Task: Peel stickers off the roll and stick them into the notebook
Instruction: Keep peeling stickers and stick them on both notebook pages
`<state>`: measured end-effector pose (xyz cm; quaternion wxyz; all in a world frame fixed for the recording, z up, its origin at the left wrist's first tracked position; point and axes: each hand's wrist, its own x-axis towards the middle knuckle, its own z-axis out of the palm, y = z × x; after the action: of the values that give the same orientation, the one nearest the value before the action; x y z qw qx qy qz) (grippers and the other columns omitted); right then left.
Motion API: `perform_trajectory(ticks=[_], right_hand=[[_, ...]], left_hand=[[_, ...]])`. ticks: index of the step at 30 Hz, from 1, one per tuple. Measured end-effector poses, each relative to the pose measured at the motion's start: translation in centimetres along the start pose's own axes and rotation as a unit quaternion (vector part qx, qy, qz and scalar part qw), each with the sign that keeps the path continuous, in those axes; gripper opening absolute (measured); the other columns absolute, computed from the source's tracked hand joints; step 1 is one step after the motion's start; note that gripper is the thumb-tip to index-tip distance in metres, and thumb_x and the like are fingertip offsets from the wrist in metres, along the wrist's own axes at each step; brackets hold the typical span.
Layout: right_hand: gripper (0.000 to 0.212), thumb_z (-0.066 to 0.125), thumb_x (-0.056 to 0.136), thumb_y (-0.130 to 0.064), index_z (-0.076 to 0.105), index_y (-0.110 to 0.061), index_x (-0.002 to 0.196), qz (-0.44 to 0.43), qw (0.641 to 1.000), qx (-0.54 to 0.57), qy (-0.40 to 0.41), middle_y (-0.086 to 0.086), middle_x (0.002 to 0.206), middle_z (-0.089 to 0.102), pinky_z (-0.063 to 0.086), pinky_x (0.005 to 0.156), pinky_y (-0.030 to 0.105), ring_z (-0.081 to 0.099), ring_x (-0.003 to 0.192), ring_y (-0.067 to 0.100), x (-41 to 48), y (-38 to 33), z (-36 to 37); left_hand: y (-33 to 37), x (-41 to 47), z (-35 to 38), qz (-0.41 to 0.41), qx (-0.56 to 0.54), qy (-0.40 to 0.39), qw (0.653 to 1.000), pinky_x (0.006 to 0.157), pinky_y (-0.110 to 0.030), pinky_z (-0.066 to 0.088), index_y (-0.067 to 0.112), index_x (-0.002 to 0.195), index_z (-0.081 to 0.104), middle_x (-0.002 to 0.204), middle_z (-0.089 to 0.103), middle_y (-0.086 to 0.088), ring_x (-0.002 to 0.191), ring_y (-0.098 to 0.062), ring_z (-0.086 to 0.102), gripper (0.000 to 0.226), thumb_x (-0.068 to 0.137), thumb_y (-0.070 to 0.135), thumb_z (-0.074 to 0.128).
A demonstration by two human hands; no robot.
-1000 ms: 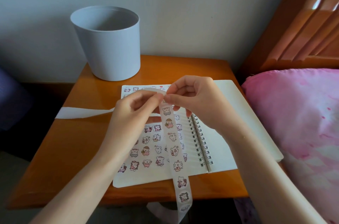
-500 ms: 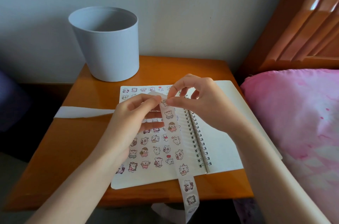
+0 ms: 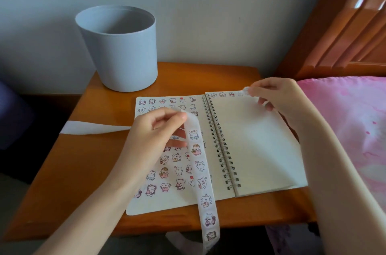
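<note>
Above the left page of the notebook (image 3: 250, 150), the left hand (image 3: 154, 129) has its grip closed on the sticker strip (image 3: 205, 200): thumb and fingers pinch the upper end of it, and the other fingers are curled under. From this pinch the strip goes down across the left page, passes over the front edge of the counter (image 3: 83, 171) and hangs below it. Small cartoon animals are printed on it one after another.

On the other side of the same hand, a blank white tape (image 3: 94, 128) runs to the left over the wood and reaches the left edge of the counter.

The right hand (image 3: 277, 96) is at the top of the right page. Its grip holds a small pale sticker (image 3: 247, 90) at the fingertips, just beside a short row of stickers along the top edge of that page. The sticker is blurred, so I cannot tell if it touches the paper.

The notebook lies spread flat on the counter, with a wire spiral (image 3: 219, 146) down the middle. Its left page is covered with rows of little stickers; its right page is blank below the top row.

At the back left of the counter stands a grey round pot (image 3: 119, 50), well apart from the notebook. Pink bedding (image 3: 344, 119) lies on the right, below a wooden headboard (image 3: 344, 24).
</note>
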<state>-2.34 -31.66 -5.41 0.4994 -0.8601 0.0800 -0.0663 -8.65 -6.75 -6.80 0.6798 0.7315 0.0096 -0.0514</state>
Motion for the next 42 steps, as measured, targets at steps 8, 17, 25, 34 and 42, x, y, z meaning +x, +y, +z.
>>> perform_trajectory(ticks=[8,17,25,34,42], right_hand=[[0.009,0.066,0.084,-0.018,0.072,-0.013,0.083,0.025,0.999,-0.009,0.045,0.002,0.063,0.058,0.039,0.048,0.016,0.044,0.045,0.007,1.5,1.2,0.1],[0.01,0.064,0.086,-0.022,0.07,-0.018,0.078,0.003,0.999,-0.024,0.048,0.003,0.062,0.059,0.038,0.047,0.019,0.042,0.038,0.005,1.8,1.5,-0.1],[0.005,0.067,0.084,-0.015,0.069,-0.014,0.08,0.005,0.999,-0.02,0.037,0.002,0.06,0.058,0.036,0.047,0.02,0.039,0.039,0.007,1.9,1.9,-0.4],[0.016,0.068,0.082,-0.01,0.066,-0.019,0.069,0.004,0.999,-0.024,0.038,0.0,0.056,0.056,0.033,0.039,0.013,0.039,0.032,0.001,2.1,2.0,-0.2],[0.003,0.067,0.081,-0.007,0.069,-0.008,0.079,0.0,0.998,-0.038,0.045,0.003,0.058,0.056,0.033,0.037,0.01,0.039,0.031,0.002,2.2,2.1,0.0]], left_hand=[[-0.4,0.3,0.0,0.004,0.008,-0.003,1.0,0.066,-0.028,0.06,0.019,0.093,0.071,0.082,0.074,0.004,0.072,-0.011,0.071,0.011,0.088,0.022,0.061],[-0.7,0.6,0.0,0.003,0.013,0.001,1.0,0.069,-0.032,0.061,0.024,0.09,0.069,0.081,0.074,0.007,0.071,-0.011,0.071,0.008,0.087,0.024,0.062],[-0.8,0.7,0.0,0.0,0.005,-0.006,1.0,0.063,-0.025,0.06,0.021,0.092,0.069,0.079,0.074,0.006,0.07,-0.01,0.07,0.009,0.088,0.02,0.061],[-0.9,0.7,0.0,0.002,0.018,-0.004,1.0,0.067,-0.028,0.06,0.023,0.091,0.07,0.08,0.074,0.009,0.069,-0.011,0.071,0.009,0.088,0.022,0.061],[-0.8,0.7,0.0,0.0,0.016,-0.007,1.0,0.064,-0.024,0.059,0.019,0.094,0.07,0.08,0.074,0.007,0.07,-0.01,0.071,0.01,0.089,0.021,0.061]])
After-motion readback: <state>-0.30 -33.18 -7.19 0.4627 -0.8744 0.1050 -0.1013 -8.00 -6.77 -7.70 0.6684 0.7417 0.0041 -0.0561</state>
